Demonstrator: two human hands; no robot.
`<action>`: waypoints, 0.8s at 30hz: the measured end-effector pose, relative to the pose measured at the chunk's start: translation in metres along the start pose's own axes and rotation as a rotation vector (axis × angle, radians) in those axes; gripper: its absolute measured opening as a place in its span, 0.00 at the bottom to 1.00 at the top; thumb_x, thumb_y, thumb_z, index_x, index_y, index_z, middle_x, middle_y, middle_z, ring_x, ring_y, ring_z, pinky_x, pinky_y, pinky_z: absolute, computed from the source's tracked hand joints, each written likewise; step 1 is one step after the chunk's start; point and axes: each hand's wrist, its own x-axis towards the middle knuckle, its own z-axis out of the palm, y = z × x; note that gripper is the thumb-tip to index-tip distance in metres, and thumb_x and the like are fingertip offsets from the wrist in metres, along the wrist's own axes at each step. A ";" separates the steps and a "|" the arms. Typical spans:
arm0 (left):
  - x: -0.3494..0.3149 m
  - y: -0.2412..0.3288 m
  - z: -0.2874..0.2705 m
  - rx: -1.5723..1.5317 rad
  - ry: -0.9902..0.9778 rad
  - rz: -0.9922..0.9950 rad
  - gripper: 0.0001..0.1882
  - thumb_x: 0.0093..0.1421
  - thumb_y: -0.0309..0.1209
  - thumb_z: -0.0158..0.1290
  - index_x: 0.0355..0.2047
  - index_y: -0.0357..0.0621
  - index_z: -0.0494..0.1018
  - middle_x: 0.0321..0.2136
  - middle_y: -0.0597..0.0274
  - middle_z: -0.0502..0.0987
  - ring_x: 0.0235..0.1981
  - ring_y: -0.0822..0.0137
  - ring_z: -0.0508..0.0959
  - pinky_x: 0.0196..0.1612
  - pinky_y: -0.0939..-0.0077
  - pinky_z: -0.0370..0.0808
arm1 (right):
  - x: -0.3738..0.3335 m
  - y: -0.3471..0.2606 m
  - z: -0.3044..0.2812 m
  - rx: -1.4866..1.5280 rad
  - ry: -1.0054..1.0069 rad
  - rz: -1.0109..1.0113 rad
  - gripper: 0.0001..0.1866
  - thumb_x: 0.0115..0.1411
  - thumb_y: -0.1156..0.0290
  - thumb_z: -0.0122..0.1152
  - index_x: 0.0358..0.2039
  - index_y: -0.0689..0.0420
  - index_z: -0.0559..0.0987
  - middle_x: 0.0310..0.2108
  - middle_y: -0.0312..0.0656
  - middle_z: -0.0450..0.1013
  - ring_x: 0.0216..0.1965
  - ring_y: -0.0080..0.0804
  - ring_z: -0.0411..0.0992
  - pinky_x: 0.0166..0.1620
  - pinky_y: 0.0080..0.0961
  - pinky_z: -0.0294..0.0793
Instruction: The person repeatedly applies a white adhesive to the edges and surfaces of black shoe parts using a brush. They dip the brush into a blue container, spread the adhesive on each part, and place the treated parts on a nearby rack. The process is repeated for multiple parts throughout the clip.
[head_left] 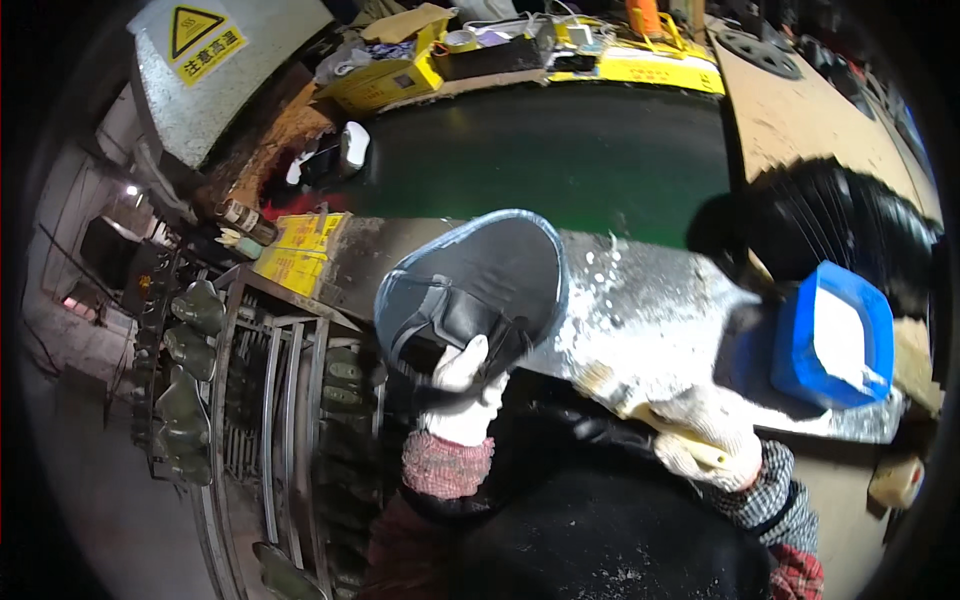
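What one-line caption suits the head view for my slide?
Gloved left hand holds a dark rounded piece; gloved right hand grips a brush near a blue tub.

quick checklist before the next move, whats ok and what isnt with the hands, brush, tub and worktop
1. Left hand gripping the dark grey, rounded piece with straps: ok, gloved fingers at its straps.
2. Right hand holding the brush with a pale yellow handle: ok, bristles point away from the palm.
3. Blue, squarish plastic tub upright and open: ok, white contents in view.
4. Grey metal worktop free of splashes: not ok, white marks spread across it.
5. Bristles loaded: cannot tell, too small and blurred.
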 end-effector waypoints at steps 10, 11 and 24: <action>0.203 0.125 -0.054 0.924 0.361 0.664 0.29 0.68 0.53 0.44 0.46 0.35 0.74 0.39 0.47 0.80 0.42 0.47 0.79 0.48 0.60 0.76 | 0.008 0.030 -0.006 -0.294 0.180 0.075 0.16 0.52 0.67 0.66 0.38 0.64 0.80 0.28 0.50 0.78 0.27 0.46 0.77 0.33 0.34 0.76; 0.202 0.125 -0.056 0.131 0.100 0.555 0.25 0.70 0.47 0.45 0.47 0.33 0.73 0.42 0.48 0.80 0.41 0.50 0.79 0.46 0.61 0.77 | 0.005 0.032 -0.003 -0.260 0.202 0.127 0.16 0.52 0.67 0.66 0.38 0.64 0.80 0.28 0.49 0.78 0.28 0.45 0.77 0.34 0.33 0.76; -0.348 -0.011 -0.286 1.674 1.782 0.401 0.16 0.58 0.32 0.58 0.46 0.39 0.77 0.49 0.45 0.77 0.51 0.46 0.75 0.56 0.53 0.71 | 0.026 0.036 0.057 0.093 -0.118 0.273 0.19 0.66 0.64 0.61 0.49 0.66 0.75 0.41 0.46 0.76 0.42 0.30 0.73 0.49 0.25 0.71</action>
